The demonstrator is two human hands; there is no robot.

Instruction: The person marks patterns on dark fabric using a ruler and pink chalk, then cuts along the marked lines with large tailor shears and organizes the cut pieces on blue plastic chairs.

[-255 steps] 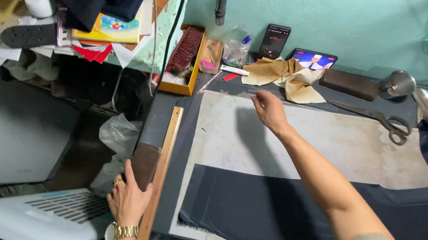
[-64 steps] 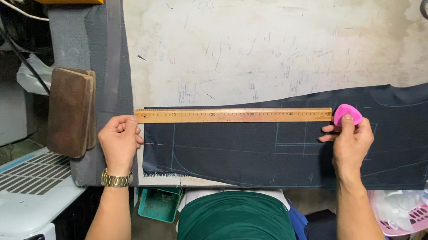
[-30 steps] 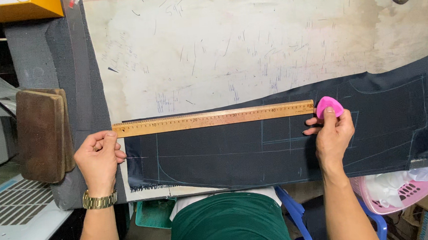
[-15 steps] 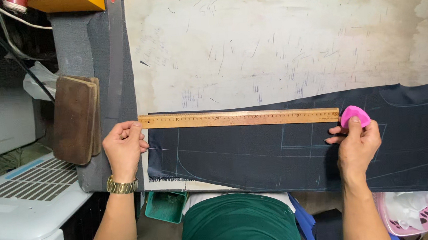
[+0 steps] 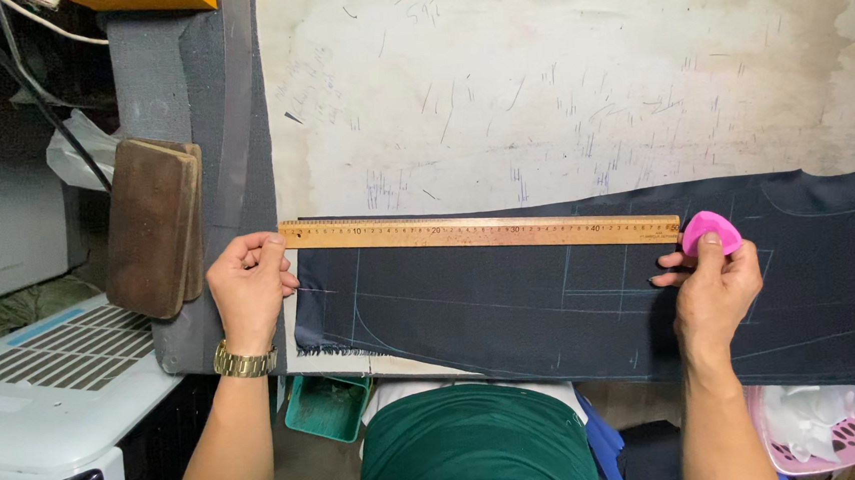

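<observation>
Near the person, the dark cloth (image 5: pixel 553 311) lies flat on the counter (image 5: pixel 558 91), with thin chalk lines on it. The left hand (image 5: pixel 247 288) presses its fingers down on the left end of the wooden ruler (image 5: pixel 477 232), likely so it cannot slide. The right hand (image 5: pixel 714 285) pinches a pink chalk (image 5: pixel 711 231) at the ruler's right end. Farther left sits a brown block (image 5: pixel 151 224).

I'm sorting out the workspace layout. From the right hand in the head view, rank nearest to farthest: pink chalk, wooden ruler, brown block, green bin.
1. Pink chalk: held in the right hand.
2. Wooden ruler: its end just left of the hand.
3. Green bin: lower left, under the table edge.
4. Brown block: far left.
</observation>
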